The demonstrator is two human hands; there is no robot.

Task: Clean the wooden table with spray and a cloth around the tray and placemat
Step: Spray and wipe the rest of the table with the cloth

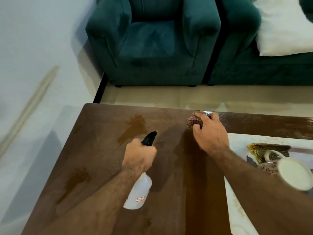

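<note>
the left hand (pixel 138 156) is closed round the neck of a spray bottle (pixel 138 192), a translucent white plastic one with a black trigger head pointing away over the table (pixel 101 167). what is in the bottle cannot be told. a small white label with a red border sits low on its side; the writing is too small to read. the right hand (pixel 210 134) is clenched on a bunched cloth (pixel 194 121), reddish and checked, pressed to the table near its far edge. the dark brown wood shows wet patches and streaks. at the right lies a pale placemat (pixel 237 209), and on it a cup (pixel 294 173) with a spotted outside and a white inside, blurred. beyond the table stand a green velvet armchair (pixel 152 39) and a white cushion (pixel 284 26).
</note>
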